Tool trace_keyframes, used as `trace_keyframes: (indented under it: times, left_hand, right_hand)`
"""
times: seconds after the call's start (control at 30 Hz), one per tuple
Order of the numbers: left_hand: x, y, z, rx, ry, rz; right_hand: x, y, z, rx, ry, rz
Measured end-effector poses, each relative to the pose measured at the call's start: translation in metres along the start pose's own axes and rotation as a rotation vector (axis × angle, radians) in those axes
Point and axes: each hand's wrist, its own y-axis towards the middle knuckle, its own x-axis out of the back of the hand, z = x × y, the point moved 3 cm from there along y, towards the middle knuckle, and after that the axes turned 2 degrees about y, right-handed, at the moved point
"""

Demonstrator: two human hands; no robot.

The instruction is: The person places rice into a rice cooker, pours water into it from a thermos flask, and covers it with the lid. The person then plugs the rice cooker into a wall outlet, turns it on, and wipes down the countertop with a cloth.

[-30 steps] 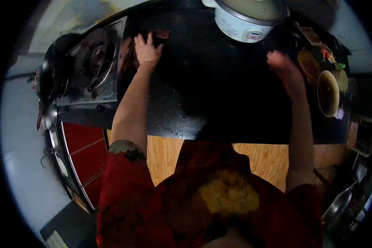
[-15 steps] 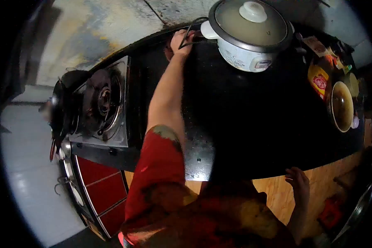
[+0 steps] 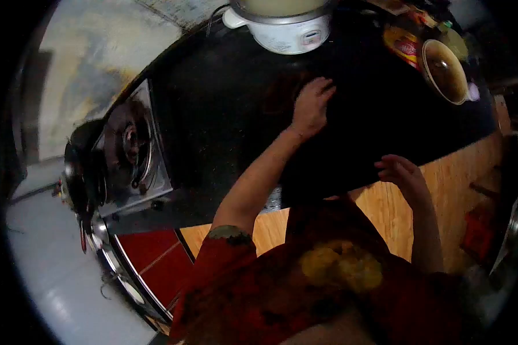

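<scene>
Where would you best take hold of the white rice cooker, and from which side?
Likely the white handle of the rice cooker, coming from the left: it juts out sideways from the rounded body, offering a distinct grip.

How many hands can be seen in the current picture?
2. The left hand is over the dark countertop, in front of the rice cooker; the right hand is by the counter's front edge. Others could be hidden in the dark margins.

head view | worn high | faces forward, down | countertop (image 3: 213,144) near, below
</scene>
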Motion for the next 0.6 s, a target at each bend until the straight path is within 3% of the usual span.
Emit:
trace_keyframes:
  times: [0.1, 0.2, 0.27, 0.37, 0.4, 0.43, 0.5, 0.6]
  left_hand:
    - [-0.04, 0.019, -0.016, -0.098, 0.031, 0.103]
    - [-0.075, 0.086, 0.005, -0.054, 0.004, 0.052]
    - [-0.099, 0.14, 0.037, -0.14, 0.074, -0.012]
    - [-0.128, 0.19, 0.08, -0.114, 0.221, -0.144]
    - [-0.123, 0.192, 0.073, -0.023, 0.205, -0.11]
    - [-0.143, 0.192, 0.079, -0.089, 0.302, -0.124]
    - [-0.144, 0.166, 0.06, -0.21, 0.16, -0.035]
    - [-0.129, 0.082, -0.001, -0.174, 0.01, 0.161]
  right_hand:
    - [0.004, -0.005, -0.003, 0.052, 0.076, 0.031]
    - [0.013, -0.013, -0.008, 0.09, 0.077, 0.008]
    - [0.017, -0.02, -0.011, 0.082, 0.055, -0.017]
    - [0.025, -0.031, -0.016, 0.08, 0.073, -0.061]
    - [0.029, -0.033, -0.019, 0.08, 0.066, -0.074]
    - [0.044, -0.034, -0.031, 0.085, 0.068, -0.079]
    - [0.059, -0.033, -0.047, 0.091, 0.128, -0.111]
    - [0.078, -0.012, -0.063, 0.034, 0.175, -0.132]
